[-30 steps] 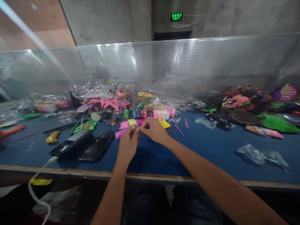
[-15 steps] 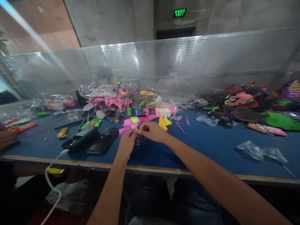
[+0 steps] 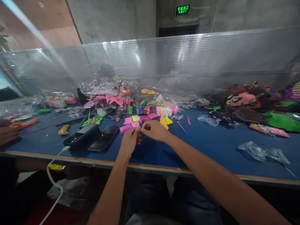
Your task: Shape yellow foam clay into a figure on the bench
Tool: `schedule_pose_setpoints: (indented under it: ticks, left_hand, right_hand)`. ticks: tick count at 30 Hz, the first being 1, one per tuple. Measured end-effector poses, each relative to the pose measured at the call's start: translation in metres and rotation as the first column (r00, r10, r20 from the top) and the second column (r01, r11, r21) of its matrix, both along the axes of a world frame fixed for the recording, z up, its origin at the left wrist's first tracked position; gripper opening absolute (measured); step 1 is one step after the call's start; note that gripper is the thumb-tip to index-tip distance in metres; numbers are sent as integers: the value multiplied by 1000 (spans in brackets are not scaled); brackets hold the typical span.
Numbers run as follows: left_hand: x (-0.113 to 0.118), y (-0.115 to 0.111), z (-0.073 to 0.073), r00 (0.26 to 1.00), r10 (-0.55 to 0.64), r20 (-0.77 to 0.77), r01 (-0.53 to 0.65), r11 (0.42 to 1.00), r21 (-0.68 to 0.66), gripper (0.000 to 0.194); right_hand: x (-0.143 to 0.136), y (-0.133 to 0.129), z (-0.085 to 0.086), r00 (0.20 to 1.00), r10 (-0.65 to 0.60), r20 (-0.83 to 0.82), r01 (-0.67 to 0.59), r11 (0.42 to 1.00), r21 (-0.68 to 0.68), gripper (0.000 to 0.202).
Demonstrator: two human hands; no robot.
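My left hand (image 3: 130,139) and my right hand (image 3: 155,130) meet above the blue table, fingertips pinched close together. Whatever sits between them is too small and too hidden to name; a small dark bit shows at the fingertips. Just behind my fingers lie pink and purple clay packets (image 3: 126,128) with a yellow packet (image 3: 135,118) among them. Beyond my right hand is a yellow clay shape (image 3: 164,122). Farther back runs a row of wrapped clay blocks (image 3: 142,110) in several colours.
A phone (image 3: 103,139) and a black power bank (image 3: 81,137) with a white cable (image 3: 53,182) lie left of my hands. Pink modelling tools (image 3: 181,127) and a crumpled plastic bag (image 3: 263,151) are to the right. Another person's hand (image 3: 8,134) rests at the far left.
The view has shifted slightly. My hands stay together at nearly the same spot, with only a small movement of the fingers.
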State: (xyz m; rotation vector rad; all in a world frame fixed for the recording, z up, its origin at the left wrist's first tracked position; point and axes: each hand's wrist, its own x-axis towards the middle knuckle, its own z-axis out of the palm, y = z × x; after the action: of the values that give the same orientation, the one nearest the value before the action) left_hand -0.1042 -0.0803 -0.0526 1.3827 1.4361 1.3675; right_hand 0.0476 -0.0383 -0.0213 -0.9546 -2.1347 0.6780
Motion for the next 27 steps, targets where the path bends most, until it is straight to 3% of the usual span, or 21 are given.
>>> schedule_pose_setpoints:
  ticks: [10,17,22,27]
  left_hand:
    - [0,1,0,999,5,-35,-5,1000,12,27]
    - [1,-3,2,999,-41,-26,42,999,35,31]
    - [2,-4,2,999,-31,30,30,999,21,33]
    - [1,-3,2,1000,-9,-23,10,999,35,34]
  right_hand:
    - [2,-3,6,992,-72,104,70,997,17,9]
    - [5,0,3,998,-20,54,21,1000,-15,23]
    - [5,2,0,997,-50,66,50,999,0,20]
    - [6,1,0,999,20,37,-18,999,-39,20]
